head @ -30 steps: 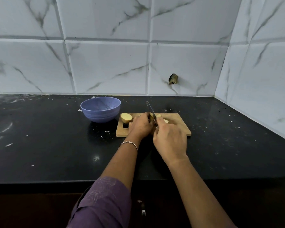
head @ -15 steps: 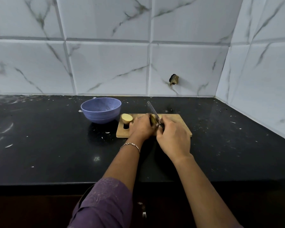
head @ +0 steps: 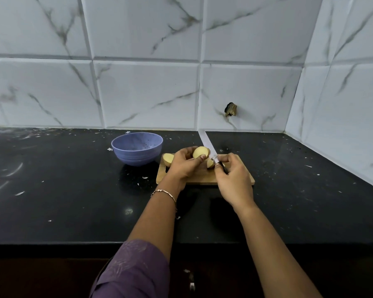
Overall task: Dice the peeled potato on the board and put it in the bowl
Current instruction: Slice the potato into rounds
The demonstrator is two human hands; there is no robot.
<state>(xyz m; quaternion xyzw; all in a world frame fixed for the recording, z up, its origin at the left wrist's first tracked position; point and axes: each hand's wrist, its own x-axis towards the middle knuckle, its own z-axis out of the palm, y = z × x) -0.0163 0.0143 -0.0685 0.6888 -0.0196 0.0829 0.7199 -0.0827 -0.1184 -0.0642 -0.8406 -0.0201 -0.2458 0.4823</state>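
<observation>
Black stone countertop (head: 73, 201), flecked with pale scraps, runs to a corner of white marble-veined wall tiles (head: 146, 93), and a small dark broken spot (head: 230, 109) marks the wall at about one o'clock from the work area. A wooden cutting board (head: 202, 179) lies near the middle of the counter. At about ten o'clock from it, just beside its far left corner, stands a purple bowl (head: 136, 157). The left hand (head: 182, 163) is over the board's left part, fingers and thumb curled round a potato half (head: 201, 152), which it holds with the pale cut face turned toward the camera. A second potato piece (head: 168, 159) rests on the board at nine o'clock from that hand, close to the bowl. A third piece (head: 210, 163) shows between the two hands, partly hidden by them. The right hand (head: 233, 179) is over the board's right part, closed round the handle of a knife (head: 207, 143). Its bright blade rises out of the fist and points toward eleven o'clock, passing just at the three o'clock side of the held half. A thin bracelet (head: 164, 193) circles the left wrist, and a purple sleeve (head: 134, 272) covers that arm at the six o'clock edge of the view.
</observation>
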